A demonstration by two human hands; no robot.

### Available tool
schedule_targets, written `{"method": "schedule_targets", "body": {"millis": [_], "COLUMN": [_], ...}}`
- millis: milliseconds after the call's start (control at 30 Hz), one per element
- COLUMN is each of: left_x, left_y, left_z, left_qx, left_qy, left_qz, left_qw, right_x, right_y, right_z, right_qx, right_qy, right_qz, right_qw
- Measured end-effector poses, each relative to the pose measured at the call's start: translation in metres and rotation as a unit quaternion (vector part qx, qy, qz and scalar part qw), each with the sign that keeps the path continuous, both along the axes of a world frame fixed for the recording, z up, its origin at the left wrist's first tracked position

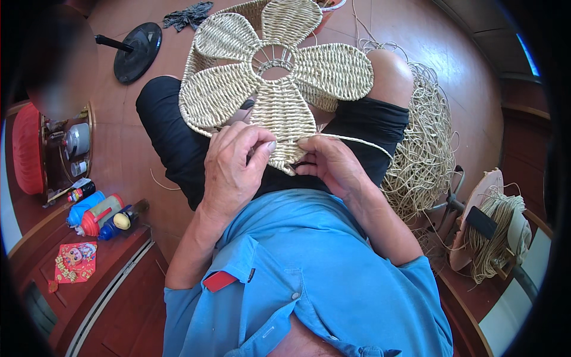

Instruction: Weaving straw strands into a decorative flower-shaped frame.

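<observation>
A flower-shaped woven straw piece (333,71) with rounded petals around an open ring lies over my lap, part of a larger woven basket frame (189,77). My left hand (234,160) is at the left edge of the nearest petal (282,113), thumb and forefinger pinched together close to its tip. What sits between those fingertips is too small to make out. My right hand (333,165) grips the petal's right edge, thumb on top and fingers curled beneath. From beside that thumb a pale straw cord (363,141) runs off to the right across my thigh.
A big heap of loose straw cord (425,137) lies on the floor at right, near a cord-wound reel (496,235) with a dark phone-like slab (481,222). At left stand bottles (101,214) and a red printed packet (75,262). A black round base (138,53) is far left.
</observation>
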State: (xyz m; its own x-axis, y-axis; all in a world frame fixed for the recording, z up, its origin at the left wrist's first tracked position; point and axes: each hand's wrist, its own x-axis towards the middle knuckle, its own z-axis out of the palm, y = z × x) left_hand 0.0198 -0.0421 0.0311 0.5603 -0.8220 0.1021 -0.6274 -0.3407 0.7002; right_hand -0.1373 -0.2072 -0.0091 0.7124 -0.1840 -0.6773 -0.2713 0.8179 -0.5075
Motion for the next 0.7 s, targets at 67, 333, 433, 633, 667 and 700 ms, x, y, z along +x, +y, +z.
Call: {"method": "schedule_targets", "body": {"millis": [67, 333, 433, 633, 667, 700], "left_x": [-0.002, -0.008, -0.009, -0.008, -0.006, -0.005], "left_y": [-0.002, -0.005, -0.008, -0.018, -0.019, -0.02], "left_z": [-0.002, -0.002, -0.002, 0.002, 0.002, 0.002], "left_qx": [-0.002, 0.01, 0.0, 0.03, 0.029, 0.028], "left_qy": [-0.009, -0.052, -0.08, -0.105, -0.112, -0.118], "left_qz": [-0.003, -0.016, -0.019, -0.042, -0.056, -0.07], "left_qw": [1.0, 0.998, 0.997, 0.993, 0.992, 0.99], "right_x": [-0.001, -0.003, -0.004, -0.005, -0.005, -0.005], "right_y": [-0.003, -0.014, -0.016, -0.019, -0.019, -0.019], "right_z": [0.0, -0.005, -0.007, -0.013, -0.014, -0.014], "right_qx": [0.017, 0.095, 0.081, 0.068, 0.068, 0.069], "right_qy": [0.012, -0.015, -0.028, -0.024, -0.024, -0.023], "right_qz": [0.0, 0.027, 0.037, 0.045, 0.045, 0.043], "right_qw": [1.0, 0.995, 0.996, 0.996, 0.996, 0.996]}}
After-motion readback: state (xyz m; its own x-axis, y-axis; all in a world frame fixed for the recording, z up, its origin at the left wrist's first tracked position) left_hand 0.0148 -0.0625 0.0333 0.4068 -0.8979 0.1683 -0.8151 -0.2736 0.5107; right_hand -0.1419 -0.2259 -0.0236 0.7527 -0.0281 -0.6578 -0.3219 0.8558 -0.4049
